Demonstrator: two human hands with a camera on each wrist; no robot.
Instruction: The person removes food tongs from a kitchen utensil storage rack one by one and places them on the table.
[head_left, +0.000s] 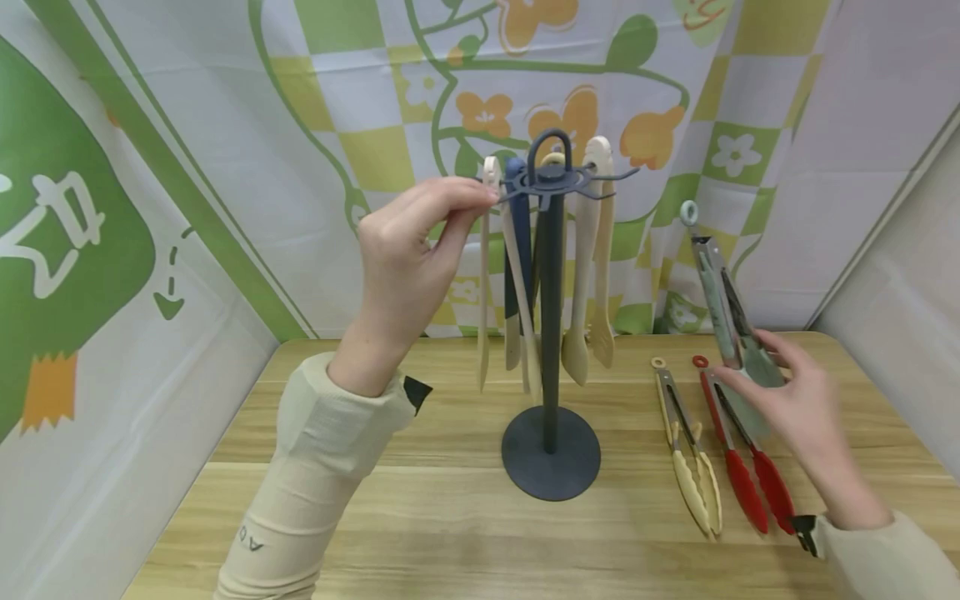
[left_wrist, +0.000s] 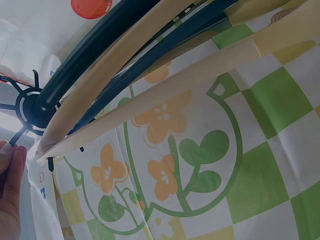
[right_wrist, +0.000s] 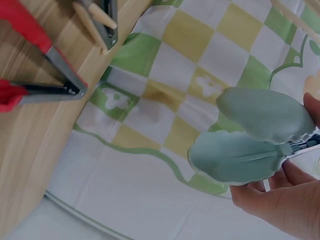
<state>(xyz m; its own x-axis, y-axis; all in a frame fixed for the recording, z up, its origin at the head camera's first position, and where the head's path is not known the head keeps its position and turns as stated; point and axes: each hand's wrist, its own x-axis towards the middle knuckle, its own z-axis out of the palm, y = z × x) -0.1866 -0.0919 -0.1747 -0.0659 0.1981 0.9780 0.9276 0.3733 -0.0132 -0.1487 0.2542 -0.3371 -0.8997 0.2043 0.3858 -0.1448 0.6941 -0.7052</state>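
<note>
My left hand (head_left: 411,254) pinches the tip of one hook arm at the top of the dark utensil rack (head_left: 551,333). In the left wrist view its fingers (left_wrist: 15,165) grip that hook (left_wrist: 19,135), beside the hanging utensils. Off to the right, my right hand (head_left: 806,408) holds a pair of light green tongs (head_left: 716,292) by the lower part, raised over the table with the ring end up. In the right wrist view the two green tong heads (right_wrist: 235,157) stand slightly apart, and the thumb and fingers (right_wrist: 285,200) lie around them near the metal arms.
Beige spatulas and spoons (head_left: 585,292) and a blue-handled utensil (head_left: 519,225) hang from the rack. Yellow tongs (head_left: 693,483) and red tongs (head_left: 738,483) lie on the wooden table (head_left: 420,533), right of the rack's round base (head_left: 551,475). A printed cloth (head_left: 360,100) hangs behind.
</note>
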